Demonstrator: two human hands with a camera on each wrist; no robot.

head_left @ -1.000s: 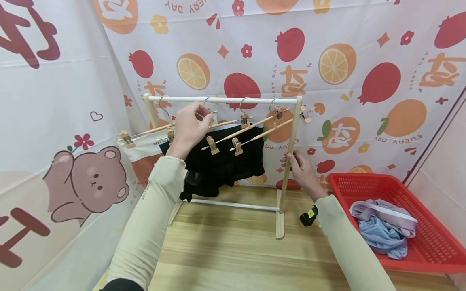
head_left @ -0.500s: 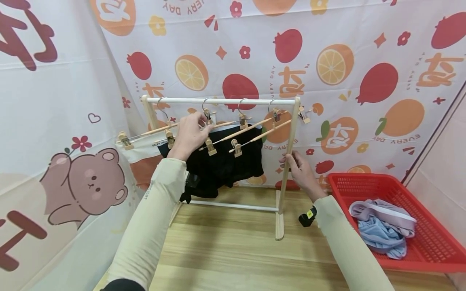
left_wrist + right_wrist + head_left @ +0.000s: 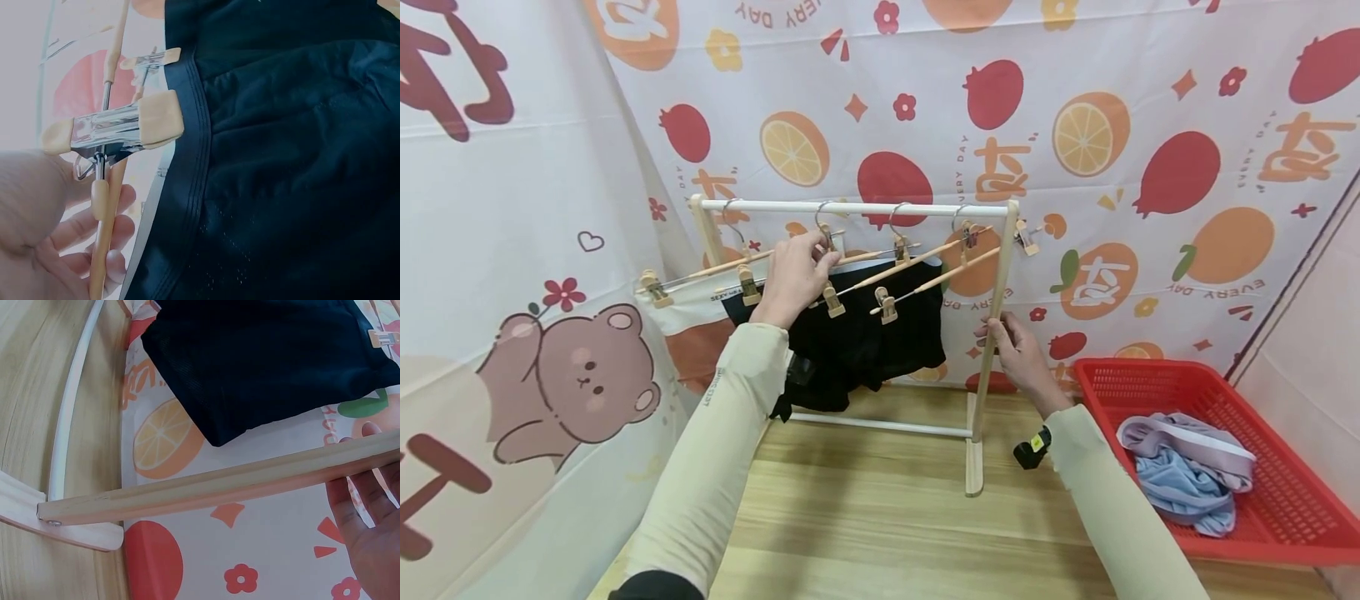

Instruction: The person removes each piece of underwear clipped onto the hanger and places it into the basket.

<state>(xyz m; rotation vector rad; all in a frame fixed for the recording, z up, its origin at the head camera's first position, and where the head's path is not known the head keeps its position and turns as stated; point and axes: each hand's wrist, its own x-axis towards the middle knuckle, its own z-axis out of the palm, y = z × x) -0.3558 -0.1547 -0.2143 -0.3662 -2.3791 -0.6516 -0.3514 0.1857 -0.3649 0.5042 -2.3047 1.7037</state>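
Note:
Black boxer briefs (image 3: pixel 887 333) hang clipped on the small wooden rack, and their dark waistband fills much of the left wrist view. My left hand (image 3: pixel 792 279) is up among the clip hangers below the white top rail (image 3: pixel 857 207). In the left wrist view its fingers (image 3: pixel 122 231) curl round the wooden rod of a hanger (image 3: pixel 100 262), beside a clip (image 3: pixel 159 119); the thumb is mostly hidden. My right hand (image 3: pixel 1024 360) grips the rack's right post (image 3: pixel 987 375), thumb in front and fingers behind. That post crosses the right wrist view.
Left of the black briefs hangs a white and rust-coloured cloth (image 3: pixel 700 346). A red basket (image 3: pixel 1300 433) with lilac and blue garments (image 3: pixel 1187 475) stands at the right. A fruit-print curtain (image 3: pixel 1090 50) is close behind the rack, on a wood-grain tabletop (image 3: pixel 865 508).
My left hand has come down slightly, and a clip it covered now shows above its fingers. My right hand stays on the post.

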